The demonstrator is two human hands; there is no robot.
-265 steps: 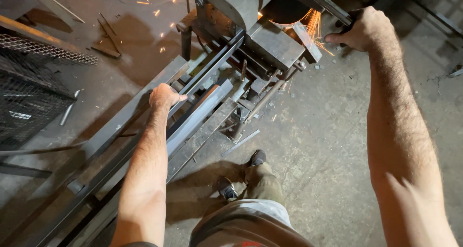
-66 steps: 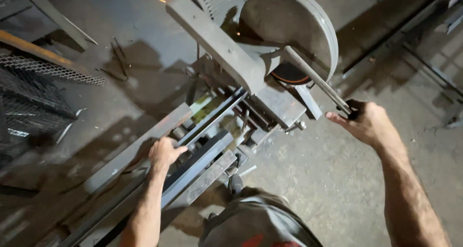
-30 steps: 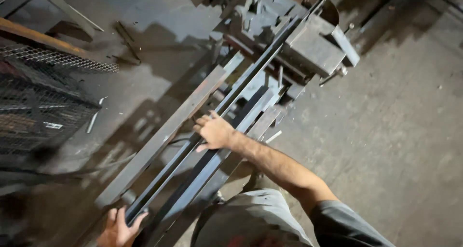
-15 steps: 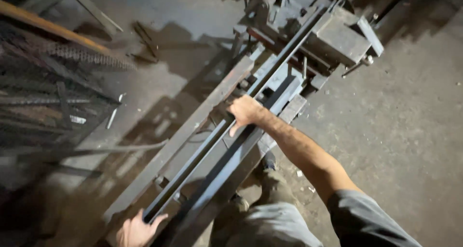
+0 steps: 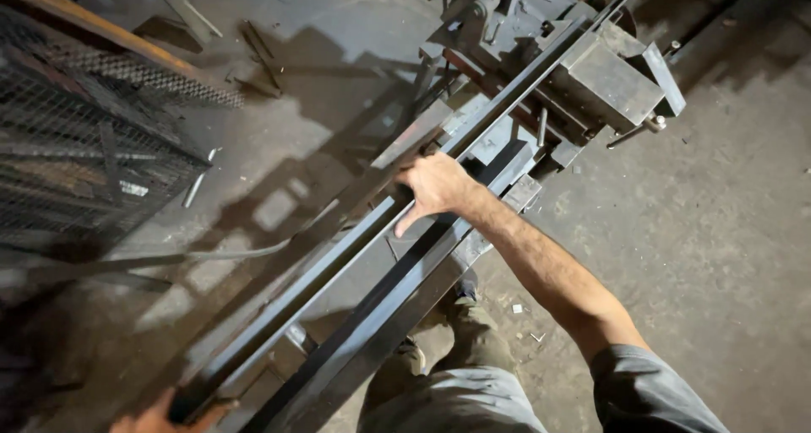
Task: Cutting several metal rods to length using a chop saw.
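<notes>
Overhead: concrete floor (image 5: 726,255), wire mesh panel (image 5: 76,146) at left. Cut-off saw (image 5: 591,70) at top, vise block beside it. Long steel bar (image 5: 355,255) on the feed rails (image 5: 389,332), running diagonally from bottom left into the saw vise. Right hand (image 5: 435,186) laid over the bar mid-length, grip closed around it, one finger pointing down. Left hand (image 5: 156,416) at frame bottom, grip clenched on the bar's near end.
</notes>
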